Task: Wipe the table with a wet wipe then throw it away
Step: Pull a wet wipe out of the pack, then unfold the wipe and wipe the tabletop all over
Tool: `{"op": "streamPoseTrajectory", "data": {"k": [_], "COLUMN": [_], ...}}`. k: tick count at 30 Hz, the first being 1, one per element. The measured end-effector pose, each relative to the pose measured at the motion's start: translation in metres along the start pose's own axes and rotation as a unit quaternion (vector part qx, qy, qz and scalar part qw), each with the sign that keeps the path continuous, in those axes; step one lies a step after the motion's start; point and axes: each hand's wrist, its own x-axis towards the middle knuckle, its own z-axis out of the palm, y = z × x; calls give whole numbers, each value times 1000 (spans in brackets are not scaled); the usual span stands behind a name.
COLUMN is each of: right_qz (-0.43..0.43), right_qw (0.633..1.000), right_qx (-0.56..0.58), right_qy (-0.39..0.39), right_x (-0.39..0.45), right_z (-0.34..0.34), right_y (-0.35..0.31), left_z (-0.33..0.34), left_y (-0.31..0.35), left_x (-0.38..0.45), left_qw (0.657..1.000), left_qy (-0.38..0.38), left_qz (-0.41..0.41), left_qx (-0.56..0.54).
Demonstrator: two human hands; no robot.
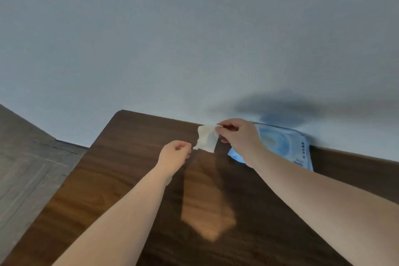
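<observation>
- Between the two hands, above the table (pixel 133 179), a wet wipe (pixel 206 138) is hanging crumpled, not yet spread.
- Right hand (pixel 238 139) is pinching the wipe's top corner between thumb and fingers, lifted clear of the tabletop.
- Left hand (pixel 174 154) is curling loosely, fingertips closing in on the wipe's lower corner; contact there is too small to tell, so it may or may not be gripping.
- Blue wipe pack (pixel 287 147) is lying behind and under the right wrist, against the wall (pixel 194 39), partly hidden by the hand.
- Judgement: person is unfolding the wipe; no wiping done yet, and no bin is showing in view.
- Risks from here:
  - Single-corner pinch is carrying the whole wet sheet; a hard tug from the left hand could be tearing it or pulling it out of the right-hand pinch.
  - Wipe staying bunched would be giving poor contact and streaky coverage.
  - Right forearm is passing over the pack; a sweep toward that side could be shoving it along the wall or off the edge.
  - Table's corner on the left-hand side is close to the floor drop; a released wipe there could be falling off.
</observation>
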Motion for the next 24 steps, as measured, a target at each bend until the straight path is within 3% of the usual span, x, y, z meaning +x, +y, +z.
{"op": "streamPoseTrajectory", "data": {"k": [2, 4, 8, 14, 18, 24], "right_qz": [31, 39, 23, -11, -22, -36], "right_qw": [999, 999, 995, 985, 979, 941], "right_qx": [3, -3, -61, -137, -154, -223], "right_qy": [-14, -33, -74, -106, -133, -252], "right_x": [-3, -8, -16, -25, -28, -16], "right_z": [24, 45, 73, 100, 109, 86], "right_y": [14, 22, 22, 17, 19, 9], "left_z": [-14, -24, -34, -47, -57, -70], "left_y": [-9, -19, -41, -53, -57, -61], "left_x": [-7, -16, -30, -40, -40, -35], "left_qw": [991, 985, 997, 998, 997, 998], "left_qy": [-21, -31, -37, -33, -10, -60], "left_qz": [-55, -75, -8, 34, 24, -3], "left_qx": [-119, -154, -69, -49, -68, 9]}}
